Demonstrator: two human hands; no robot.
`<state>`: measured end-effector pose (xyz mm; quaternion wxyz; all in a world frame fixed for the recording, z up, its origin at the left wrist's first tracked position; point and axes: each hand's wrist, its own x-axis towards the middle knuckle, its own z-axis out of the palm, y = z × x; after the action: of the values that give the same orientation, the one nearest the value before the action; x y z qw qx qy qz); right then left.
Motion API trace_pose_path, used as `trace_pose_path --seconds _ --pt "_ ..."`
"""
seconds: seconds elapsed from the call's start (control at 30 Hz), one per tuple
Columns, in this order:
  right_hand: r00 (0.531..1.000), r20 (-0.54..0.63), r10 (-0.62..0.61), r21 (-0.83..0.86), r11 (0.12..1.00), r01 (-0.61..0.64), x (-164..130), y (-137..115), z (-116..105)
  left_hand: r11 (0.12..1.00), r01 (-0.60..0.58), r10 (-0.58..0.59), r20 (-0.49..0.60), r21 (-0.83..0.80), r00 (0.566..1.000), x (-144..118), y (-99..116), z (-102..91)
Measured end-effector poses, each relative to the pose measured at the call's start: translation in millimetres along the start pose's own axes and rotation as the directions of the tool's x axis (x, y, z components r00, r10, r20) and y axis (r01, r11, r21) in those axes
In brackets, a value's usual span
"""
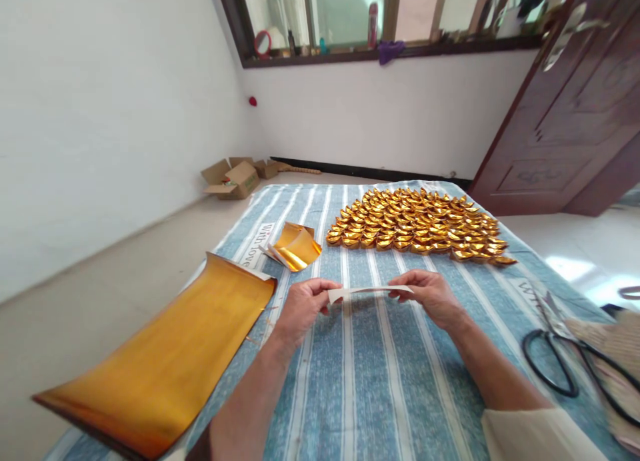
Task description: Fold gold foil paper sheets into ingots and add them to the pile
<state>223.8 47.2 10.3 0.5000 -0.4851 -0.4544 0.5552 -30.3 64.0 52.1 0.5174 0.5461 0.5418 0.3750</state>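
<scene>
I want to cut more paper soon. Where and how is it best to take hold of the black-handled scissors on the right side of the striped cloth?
Probably take the scissors by the two black handle loops, coming from the right and near side with the right hand. They lie flat on the striped cloth, loops toward the person, blades pointing away, so the loops are nearest.

Head view, looking forward-down, close over table (380, 381).

left hand (303, 306) + right hand (430, 294) pinch paper strip (370, 290) | gold ingots (417, 224) behind
</scene>
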Motion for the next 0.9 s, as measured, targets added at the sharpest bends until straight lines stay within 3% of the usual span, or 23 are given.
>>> trace_pose_path --seconds 0.1,0.23,0.4,0.53,0.7,0.9 --pt "0.987 -0.011 -0.160 -0.057 0.986 0.159 -1 -1 -3 0.987 -0.160 0.160 -0.003 -0.008 0.987 -1 -1 0.0" --pt "0.962 0.081 -0.262 -0.212 0.938 0.273 0 3 -10 0.970 -0.240 0.234 0.134 0.030 0.963 1 -11 -3.4" --pt "0.958 0.226 -0.179 -0.427 0.865 0.262 1 7 -19 0.935 -0.276 0.196 0.325 0.222 0.925 3 -18 -9.0" --pt "0.935 0.322 -0.151 -0.523 0.794 0.308 1 7 -22 0.914 -0.287 0.142 0.436 0.287 0.889 3 -14 -11.9" --pt "0.903 0.398 -0.161 -0.578 0.720 0.383 0 4 -23 0.938 -0.220 0.089 0.427 0.269 0.900 4 -14 -13.9" --pt "0.886 0.440 -0.148 -0.575 0.711 0.405 0 0 -24 0.947 -0.133 -0.004 0.426 0.291 0.905 2 -13 -15.0"
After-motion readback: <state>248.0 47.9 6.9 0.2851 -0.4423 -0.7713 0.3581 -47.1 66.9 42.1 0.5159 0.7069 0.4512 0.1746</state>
